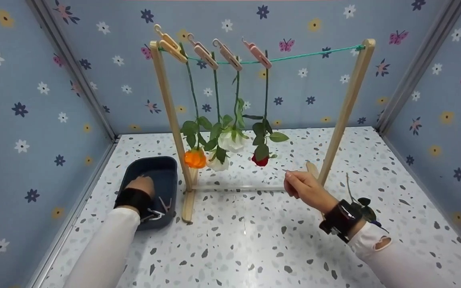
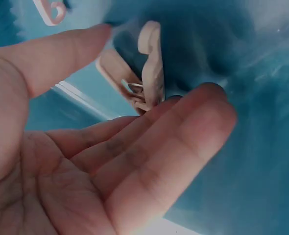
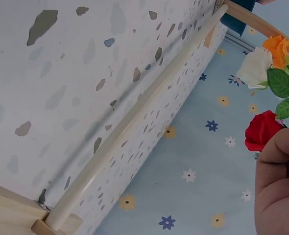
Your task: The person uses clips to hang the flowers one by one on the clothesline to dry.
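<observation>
My left hand (image 1: 141, 186) reaches down into a dark blue bin (image 1: 170, 162). Its thumb and fingers are spread apart beside a beige clothespin (image 2: 153, 73) in the left wrist view, with another pink clothespin (image 2: 50, 11) near the top edge. Raised in front of the rack's right side, my right hand (image 1: 304, 188) has its fingers curled in, with nothing visible in them. Upside down from a green line (image 1: 306, 55) hang an orange rose (image 1: 195, 159), two white roses (image 1: 231, 141) and a red rose (image 1: 260, 161), each clipped by a clothespin (image 1: 258, 55).
The wooden rack has a left post (image 1: 169, 108), a right post (image 1: 346, 108) and a pale bottom bar (image 3: 134, 117). A stem with dark leaves (image 1: 364, 206) and a blue bloom lies right of the rack, partly behind my right wrist. Flower-patterned walls (image 1: 326, 88) enclose the speckled table (image 1: 246, 240).
</observation>
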Motion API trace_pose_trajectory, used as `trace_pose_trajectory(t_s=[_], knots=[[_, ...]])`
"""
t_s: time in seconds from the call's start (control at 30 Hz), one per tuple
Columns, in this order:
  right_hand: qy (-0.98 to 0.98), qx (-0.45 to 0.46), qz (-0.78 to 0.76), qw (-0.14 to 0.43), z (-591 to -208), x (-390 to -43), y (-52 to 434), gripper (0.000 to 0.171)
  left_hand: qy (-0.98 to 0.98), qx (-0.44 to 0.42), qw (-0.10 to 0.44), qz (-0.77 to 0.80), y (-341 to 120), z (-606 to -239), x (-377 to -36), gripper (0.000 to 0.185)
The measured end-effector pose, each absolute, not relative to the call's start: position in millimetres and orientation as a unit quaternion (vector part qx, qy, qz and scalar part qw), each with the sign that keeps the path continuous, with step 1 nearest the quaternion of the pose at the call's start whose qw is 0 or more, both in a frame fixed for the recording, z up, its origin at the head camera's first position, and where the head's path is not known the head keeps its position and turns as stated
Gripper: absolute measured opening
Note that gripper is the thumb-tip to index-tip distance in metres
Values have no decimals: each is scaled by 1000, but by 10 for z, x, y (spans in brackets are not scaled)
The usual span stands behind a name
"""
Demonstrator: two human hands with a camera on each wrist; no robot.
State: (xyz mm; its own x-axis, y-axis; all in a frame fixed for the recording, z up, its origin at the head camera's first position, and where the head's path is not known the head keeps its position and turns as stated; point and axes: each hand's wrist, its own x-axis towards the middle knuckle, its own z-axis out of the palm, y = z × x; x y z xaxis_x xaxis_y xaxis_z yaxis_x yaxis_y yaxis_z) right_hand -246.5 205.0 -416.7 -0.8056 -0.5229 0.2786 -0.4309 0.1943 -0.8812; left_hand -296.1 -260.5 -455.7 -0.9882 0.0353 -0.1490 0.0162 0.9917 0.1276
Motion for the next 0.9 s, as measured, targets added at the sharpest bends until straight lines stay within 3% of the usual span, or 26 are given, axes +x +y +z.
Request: trace_pose_trajectory(t_s=[0.57, 0.73, 0.9], knots=[[776, -316, -545, 38, -4176, -2399, 1992, 39, 996, 31, 35, 75, -2562, -4583, -3004, 20], [779, -326, -536, 26, -4168, -2388, 1967, 38, 995, 23, 24, 92, -2548, -4432, -2997, 21], [784, -330, -525, 9, -4147, -2388, 1961, 36, 995, 44, -3, 93, -2442, -4157, -2924, 7]])
